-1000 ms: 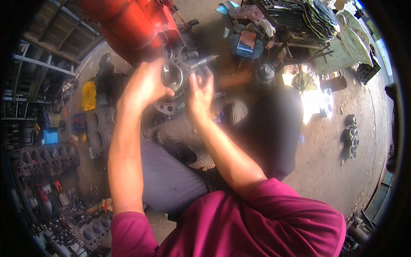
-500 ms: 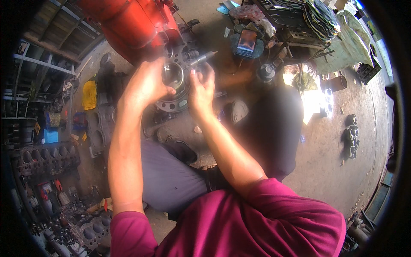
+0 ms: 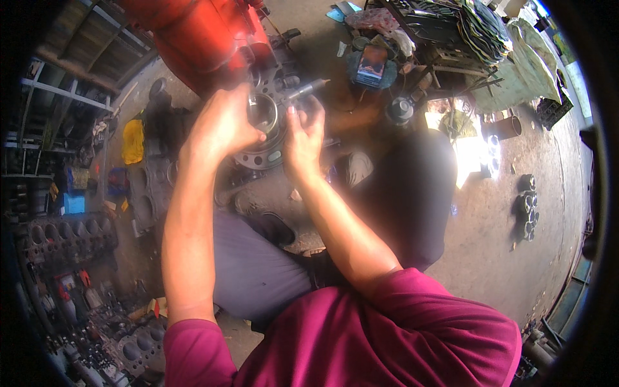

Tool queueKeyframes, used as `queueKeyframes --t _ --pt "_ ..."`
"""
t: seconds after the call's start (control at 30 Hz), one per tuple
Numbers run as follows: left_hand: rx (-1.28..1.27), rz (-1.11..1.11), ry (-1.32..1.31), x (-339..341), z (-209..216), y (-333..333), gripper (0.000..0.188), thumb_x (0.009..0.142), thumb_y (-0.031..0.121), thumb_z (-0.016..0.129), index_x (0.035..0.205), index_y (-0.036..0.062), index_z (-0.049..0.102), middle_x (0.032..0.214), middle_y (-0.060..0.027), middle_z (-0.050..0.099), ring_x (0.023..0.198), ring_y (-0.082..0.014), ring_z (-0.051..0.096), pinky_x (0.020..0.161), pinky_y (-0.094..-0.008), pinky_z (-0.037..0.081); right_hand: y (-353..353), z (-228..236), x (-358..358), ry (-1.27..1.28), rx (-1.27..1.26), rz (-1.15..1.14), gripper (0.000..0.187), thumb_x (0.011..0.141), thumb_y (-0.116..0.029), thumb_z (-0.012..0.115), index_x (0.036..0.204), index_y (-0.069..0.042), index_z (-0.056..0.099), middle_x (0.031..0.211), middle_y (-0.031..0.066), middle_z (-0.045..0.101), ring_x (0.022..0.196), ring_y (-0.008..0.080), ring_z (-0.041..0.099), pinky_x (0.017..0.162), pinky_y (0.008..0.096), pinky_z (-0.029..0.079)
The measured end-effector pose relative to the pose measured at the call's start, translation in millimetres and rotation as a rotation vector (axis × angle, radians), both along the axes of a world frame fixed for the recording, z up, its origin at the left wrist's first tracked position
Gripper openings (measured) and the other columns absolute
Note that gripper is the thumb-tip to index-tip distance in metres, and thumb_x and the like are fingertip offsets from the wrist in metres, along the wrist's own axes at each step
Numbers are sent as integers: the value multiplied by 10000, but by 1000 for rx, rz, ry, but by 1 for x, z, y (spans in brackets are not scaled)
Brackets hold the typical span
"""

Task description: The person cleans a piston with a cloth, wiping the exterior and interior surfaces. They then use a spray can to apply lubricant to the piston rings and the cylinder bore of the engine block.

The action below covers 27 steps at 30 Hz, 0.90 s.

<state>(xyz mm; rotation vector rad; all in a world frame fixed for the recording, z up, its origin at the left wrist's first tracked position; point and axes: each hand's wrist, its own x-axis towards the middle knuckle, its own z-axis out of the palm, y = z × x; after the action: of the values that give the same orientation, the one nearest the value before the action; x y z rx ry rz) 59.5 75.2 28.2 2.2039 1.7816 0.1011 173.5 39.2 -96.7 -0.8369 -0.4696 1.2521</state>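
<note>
My left hand [image 3: 222, 122] is closed on the left side of a round metal sleeve [image 3: 276, 117], its thumb along the lower rim. Just right of the sleeve, my right hand [image 3: 304, 132] has bent fingers closed on a silver micrometer [image 3: 309, 89], whose barrel slants up to the right. Glare blurs the contact between fingers, sleeve and tool. Below and behind them lies a grey engine block [image 3: 258, 160] with round holes in its flat top face, partly covered by my hands.
A big red metal housing [image 3: 193, 39] stands beyond the block. Several cylinder blocks [image 3: 71, 242] lie at left near a yellow cloth [image 3: 133, 142]. At right are a cluttered tool stand [image 3: 432, 32], a metal canister [image 3: 400, 111] and round metal parts [image 3: 530, 206] on the floor.
Both hands stay almost in place, the sleeve and micrometer with them. The view has shifted very slightly.
</note>
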Motion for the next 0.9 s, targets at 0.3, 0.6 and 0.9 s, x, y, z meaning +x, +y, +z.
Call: queueKeyframes --t 0.3,0.6,0.9 --pt "3 11 2 2 0 -1 761 569 112 953 1238 -58 635 1043 -296 727 1050 -422 715 929 -451 569 -2 -5 -2 -11 -18 -10 568 1050 -151 607 1525 -30 319 1323 172 600 1100 171 591 914 309 505" --pt "25 -2 14 2 -2 -1 753 570 120 950 1232 -54 636 1021 -292 731 1035 -419 721 919 -452 573 -3 -8 -3 -43 -17 -13 561 1057 -147 596 1523 -28 306 1277 153 614 982 129 575 813 273 493" --pt "13 14 30 1 -5 2 722 587 109 936 1219 -65 634 1022 -304 727 1030 -424 720 912 -454 574 -11 -6 -3 -57 -11 -26 579 1057 -187 600 1527 -24 303 1337 195 586 1072 173 574 887 308 495"
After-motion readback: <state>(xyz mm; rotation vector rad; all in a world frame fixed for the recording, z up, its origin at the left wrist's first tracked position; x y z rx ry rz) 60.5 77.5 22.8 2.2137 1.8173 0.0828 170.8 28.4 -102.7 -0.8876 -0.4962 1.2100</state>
